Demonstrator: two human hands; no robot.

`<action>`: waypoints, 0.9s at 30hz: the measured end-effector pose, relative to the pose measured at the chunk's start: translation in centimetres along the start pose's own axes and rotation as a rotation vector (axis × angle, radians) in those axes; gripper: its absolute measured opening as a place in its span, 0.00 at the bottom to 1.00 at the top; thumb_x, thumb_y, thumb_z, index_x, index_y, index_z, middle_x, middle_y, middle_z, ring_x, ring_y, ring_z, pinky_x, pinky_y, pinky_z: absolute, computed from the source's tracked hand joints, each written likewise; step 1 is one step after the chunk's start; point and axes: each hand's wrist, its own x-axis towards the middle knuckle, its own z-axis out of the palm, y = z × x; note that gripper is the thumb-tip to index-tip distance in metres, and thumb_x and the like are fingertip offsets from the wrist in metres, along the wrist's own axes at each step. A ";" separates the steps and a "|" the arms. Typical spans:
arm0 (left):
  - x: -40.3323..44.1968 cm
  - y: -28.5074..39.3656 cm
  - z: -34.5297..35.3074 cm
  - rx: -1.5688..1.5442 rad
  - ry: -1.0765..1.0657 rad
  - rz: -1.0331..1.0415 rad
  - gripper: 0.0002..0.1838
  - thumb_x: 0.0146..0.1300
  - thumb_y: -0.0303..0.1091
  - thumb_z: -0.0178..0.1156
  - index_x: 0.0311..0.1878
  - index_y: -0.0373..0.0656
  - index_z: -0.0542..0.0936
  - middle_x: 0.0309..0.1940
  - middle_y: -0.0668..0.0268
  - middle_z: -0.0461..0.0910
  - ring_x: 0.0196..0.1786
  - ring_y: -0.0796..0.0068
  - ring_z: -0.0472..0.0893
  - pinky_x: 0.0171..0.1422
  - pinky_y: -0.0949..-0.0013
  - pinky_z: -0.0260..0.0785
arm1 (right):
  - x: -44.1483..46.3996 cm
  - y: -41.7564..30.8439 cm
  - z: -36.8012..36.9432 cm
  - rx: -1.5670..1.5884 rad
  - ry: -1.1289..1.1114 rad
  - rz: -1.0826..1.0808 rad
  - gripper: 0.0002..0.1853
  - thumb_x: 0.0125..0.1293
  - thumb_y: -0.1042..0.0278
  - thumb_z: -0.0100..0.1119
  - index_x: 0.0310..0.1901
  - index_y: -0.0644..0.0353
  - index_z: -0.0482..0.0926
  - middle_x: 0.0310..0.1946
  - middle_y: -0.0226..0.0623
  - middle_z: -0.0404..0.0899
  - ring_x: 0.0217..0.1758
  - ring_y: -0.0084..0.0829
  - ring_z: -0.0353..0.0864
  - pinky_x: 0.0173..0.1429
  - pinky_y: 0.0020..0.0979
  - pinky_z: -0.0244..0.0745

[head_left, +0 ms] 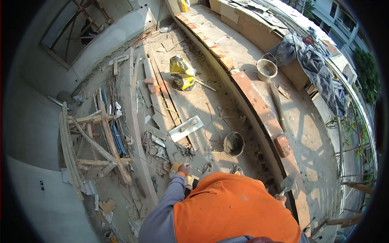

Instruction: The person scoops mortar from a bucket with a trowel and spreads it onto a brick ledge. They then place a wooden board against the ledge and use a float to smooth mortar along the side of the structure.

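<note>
Plainly, from my remote seat, the wall (259, 106) sets the edges, curving from top centre to lower right of the frame. Left of it I see a bucket (234, 154) on the floor; on its top, right of centre, lies a brick (283, 146). Down-frame of that, the trowel (288, 183) points up and slightly right, apart from the brick, gripped by the right hand (280, 197), the nearer one. Floor along the wall's right edge gives me swinging room. The left hand (185, 169), lower centre, looks curled; I cannot tell around what.

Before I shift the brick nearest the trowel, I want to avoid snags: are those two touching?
Apart: the head view shows exposed ledge between the brick and the trowel.
</note>
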 end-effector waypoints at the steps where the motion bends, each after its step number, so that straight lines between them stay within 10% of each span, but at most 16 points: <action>1: -1.3 0.6 0.2 -0.031 0.085 0.090 0.20 0.59 0.38 0.56 0.50 0.34 0.76 0.35 0.58 0.82 0.30 0.72 0.79 0.37 0.70 0.71 | 1.8 -0.8 0.0 -0.059 -0.079 -0.033 0.03 0.46 0.78 0.54 0.23 0.66 0.71 0.14 0.39 0.72 0.13 0.34 0.72 0.16 0.35 0.65; 7: -10.1 5.2 0.6 0.162 0.110 0.000 0.22 0.59 0.42 0.58 0.52 0.38 0.75 0.47 0.52 0.78 0.52 0.57 0.77 0.55 0.65 0.67 | 8.1 -5.9 1.2 -0.396 -0.163 -0.266 0.09 0.49 0.79 0.51 0.34 0.66 0.72 0.15 0.39 0.72 0.12 0.32 0.72 0.14 0.33 0.65; 12: -13.3 7.3 3.2 0.151 -0.024 0.022 0.21 0.59 0.43 0.58 0.51 0.39 0.77 0.45 0.54 0.80 0.46 0.62 0.80 0.52 0.66 0.69 | 5.9 -10.4 3.6 -0.393 -0.350 -0.391 0.10 0.45 0.76 0.57 0.32 0.65 0.73 0.18 0.38 0.75 0.15 0.30 0.76 0.16 0.30 0.70; 16: -13.9 9.4 4.8 0.208 -0.383 0.040 0.17 0.59 0.42 0.56 0.45 0.40 0.80 0.45 0.57 0.81 0.46 0.64 0.80 0.51 0.67 0.70 | 1.7 -11.0 6.6 -0.613 -0.377 -0.734 0.14 0.43 0.68 0.59 0.33 0.63 0.76 0.33 0.51 0.79 0.39 0.49 0.79 0.43 0.40 0.73; 27: -13.5 8.3 8.3 0.274 -0.911 0.083 0.17 0.54 0.41 0.58 0.44 0.41 0.81 0.39 0.58 0.82 0.41 0.63 0.80 0.47 0.67 0.71 | -6.9 -9.0 9.9 -1.076 -0.794 -0.977 0.20 0.44 0.56 0.58 0.38 0.60 0.78 0.38 0.50 0.79 0.44 0.49 0.78 0.49 0.41 0.73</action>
